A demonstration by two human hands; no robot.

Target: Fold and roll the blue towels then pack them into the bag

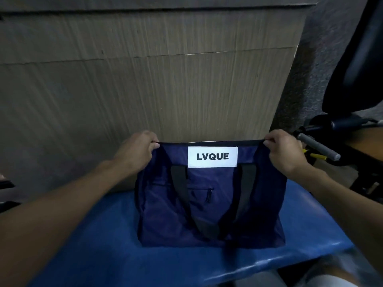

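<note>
Blue surface; bag held upright; inside hidden

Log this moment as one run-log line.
left hand: grips bag top-left corner | right hand: grips top-right corner | bag: upright on blue surface | label: LVQUE, faces camera

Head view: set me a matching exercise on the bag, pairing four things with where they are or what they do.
Column one:
1 left hand
2 right hand
3 white label
4 black straps

Column two:
A sits at the top centre of the bag
B grips the bag's top right corner
C hang down the bag's front
D grips the bag's top left corner

Pairs: 1-D, 2-B, 3-A, 4-C
</note>
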